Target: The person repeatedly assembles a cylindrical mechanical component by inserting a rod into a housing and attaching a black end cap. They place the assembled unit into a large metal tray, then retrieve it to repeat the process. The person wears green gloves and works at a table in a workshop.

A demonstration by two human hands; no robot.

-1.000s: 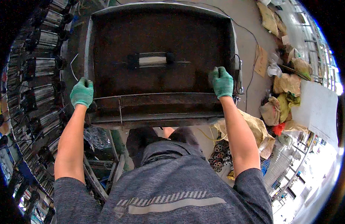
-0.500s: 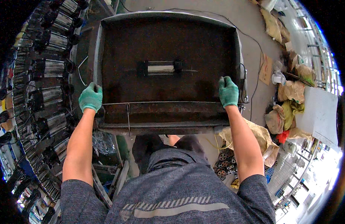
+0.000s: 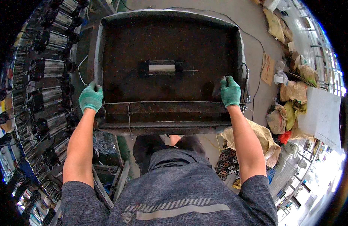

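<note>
Green-gloved left hand point(image 3: 91, 98), centre left: fingers curled beside the black rectangular metal tank's point(image 3: 170, 34) left rim; hold could not be told. Pale, black-ended cylinder point(image 3: 161, 67), upper centre, inside tank: lay crosswise, roughly midway between hands. Green-gloved right hand point(image 3: 230, 92), centre right: fingers curled, contents hidden.

Tray point(image 3: 174, 109) rough, matt metal; shirt point(image 3: 174, 180) matt cloth.

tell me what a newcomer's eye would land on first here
Probably the big dark tray in the upper middle, with a pale, black-ended cylindrical part near its centre. Next, the green-gloved left hand and right hand by its left and right sides. Similar parts line the far left.
</note>
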